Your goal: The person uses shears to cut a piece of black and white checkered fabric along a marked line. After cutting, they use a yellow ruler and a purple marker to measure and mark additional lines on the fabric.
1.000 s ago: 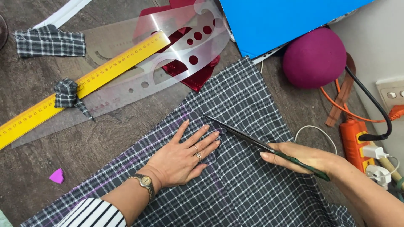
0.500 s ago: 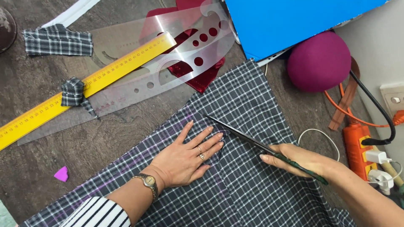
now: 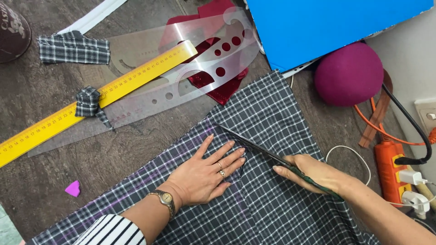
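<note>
A dark plaid cloth [image 3: 268, 113] with faint purple chalk lines lies spread over the wooden tabletop. My left hand [image 3: 204, 170] rests flat on it, fingers spread, a ring on one finger and a watch at the wrist. My right hand [image 3: 313, 172] grips a pair of dark scissors [image 3: 254, 146]. The long blades run up and to the left along the cloth, just past the fingertips of my left hand, and the tip reaches the cloth's upper left edge.
A yellow ruler [image 3: 91, 102] and a clear curved template [image 3: 181, 77] lie at upper left with plaid scraps [image 3: 72, 47]. A blue board [image 3: 327, 22], a magenta ball [image 3: 349, 75], red cloth [image 3: 213, 86], an orange power strip [image 3: 391, 168] with cables, and a purple chalk piece [image 3: 72, 188] surround the cloth.
The view shifted slightly. Both hands stay in nearly the same spots, with the scissors still lying along the same line on the cloth.
</note>
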